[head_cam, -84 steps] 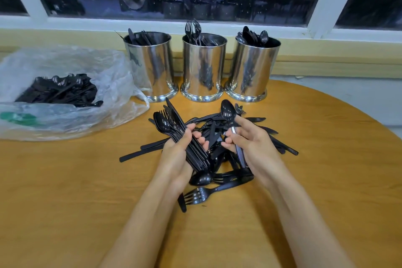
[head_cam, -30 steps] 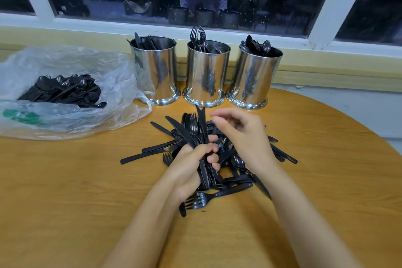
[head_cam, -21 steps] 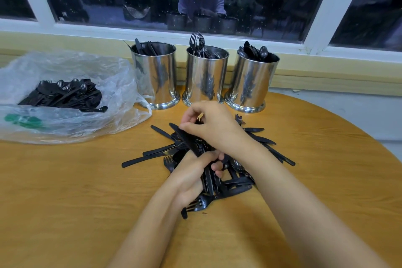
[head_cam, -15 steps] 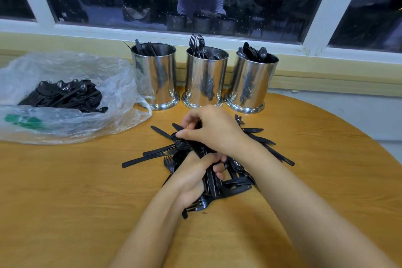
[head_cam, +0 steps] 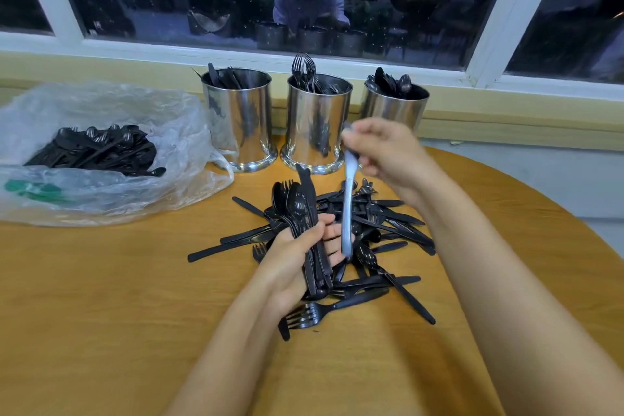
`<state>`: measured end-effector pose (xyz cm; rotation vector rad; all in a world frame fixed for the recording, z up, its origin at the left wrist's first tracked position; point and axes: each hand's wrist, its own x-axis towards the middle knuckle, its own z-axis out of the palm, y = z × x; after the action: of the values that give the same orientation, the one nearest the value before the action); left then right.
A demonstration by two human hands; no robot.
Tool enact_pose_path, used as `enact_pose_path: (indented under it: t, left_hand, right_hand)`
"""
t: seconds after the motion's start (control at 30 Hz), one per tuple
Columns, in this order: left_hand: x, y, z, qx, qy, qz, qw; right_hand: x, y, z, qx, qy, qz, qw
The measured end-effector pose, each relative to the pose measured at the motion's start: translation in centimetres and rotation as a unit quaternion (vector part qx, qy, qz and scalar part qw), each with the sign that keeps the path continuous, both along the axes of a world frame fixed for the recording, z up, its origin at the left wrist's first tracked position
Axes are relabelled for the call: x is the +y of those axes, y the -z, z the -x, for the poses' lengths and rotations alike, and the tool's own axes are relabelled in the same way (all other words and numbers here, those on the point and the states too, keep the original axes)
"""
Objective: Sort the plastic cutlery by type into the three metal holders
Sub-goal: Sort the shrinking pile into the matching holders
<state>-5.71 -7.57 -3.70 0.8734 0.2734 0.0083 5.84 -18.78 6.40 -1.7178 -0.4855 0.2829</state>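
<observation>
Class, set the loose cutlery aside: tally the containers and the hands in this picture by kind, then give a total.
Metal holders: 3 (left holder, middle holder, right holder)
Plastic bags: 1
Hands: 2 (left hand gripping a cutlery bundle, right hand pinching a single piece)
Total: 6

A round wooden worktop (head_cam: 101, 314) with a warm orange-brown grain fills the near part of the scene. On its far left lies a crumpled clear plastic bag (head_cam: 169, 118), its mouth facing right, with a green print (head_cam: 30, 187) on its near-left side. Behind runs a pale yellow ledge (head_cam: 506, 125) under a white-framed window (head_cam: 503, 10). The dark glass reflects a person in a light shirt (head_cam: 307, 3). A grey floor (head_cam: 557, 179) shows at the right.
</observation>
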Motion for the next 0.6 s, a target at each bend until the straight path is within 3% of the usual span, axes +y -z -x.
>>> enact_pose_path:
  t: [0.07, 0.13, 0.2, 0.37, 0.6]
  left_hand:
    - [-0.3, -0.2, 0.3, -0.017, 0.029, -0.001, 0.999]
    - [-0.4, -0.1, 0.4, -0.030, 0.049, -0.034, 0.998]
    - [-0.4, 0.0, 0.4, -0.039, 0.049, -0.069, 0.996]
    - [0.0, 0.1, 0.1, -0.067, -0.022, -0.046, 0.996]
    - [0.2, 0.4, -0.4, -0.038, -0.101, 0.013, 0.994]
  right_hand:
    - [0.6, 2.0, 0.4, -0.022, -0.029, 0.082, 0.996]
    - [1.5, 3.6, 0.7, -0.092, 0.003, 0.119, 0.989]
    - [2.0, 4.5, 1.0, -0.114, 0.025, 0.101, 0.988]
    - [-0.9, 5.5, 0.5, -0.105, 0.080, 0.009, 0.991]
    - [-7.5, 11.5, 0.3, -0.184, 0.156, 0.258, 0.936]
